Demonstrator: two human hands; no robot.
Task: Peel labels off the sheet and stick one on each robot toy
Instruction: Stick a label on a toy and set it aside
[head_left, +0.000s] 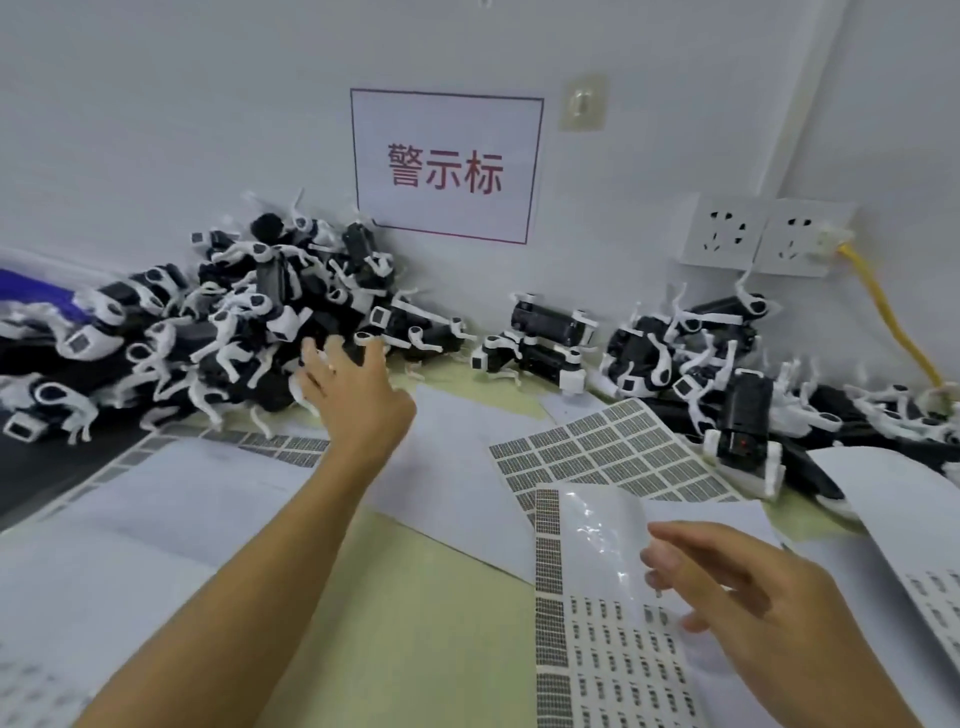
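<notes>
Your left hand (349, 382) is stretched far forward with the fingers spread and nothing in them yet — the fingertips are right at the near edge of the big pile of robot toys (218, 322), touching or about to touch a black-and-white body there; motion blur keeps me from saying which. Your right hand (727, 587) sits low and close to you, fingers loosely bent over the label sheet (597, 649), the thumb and forefinger tips down on the glossy peeled patch near its top; whether a label is already pinched there I cannot tell.

What the next move turns on, as I judge it: the toy lies ahead and left, the sheet near and right, so each hand is the nearer one to its own job. The sheet's long axis runs away from you, label rows crossing it.

The left forearm reaches diagonally across the table (441, 597), wrist straight, palm down. A smaller heap of toys (691, 353) lies against the wall to the right, well apart from either hand, with another printed sheet (608, 452) between it and you.
</notes>
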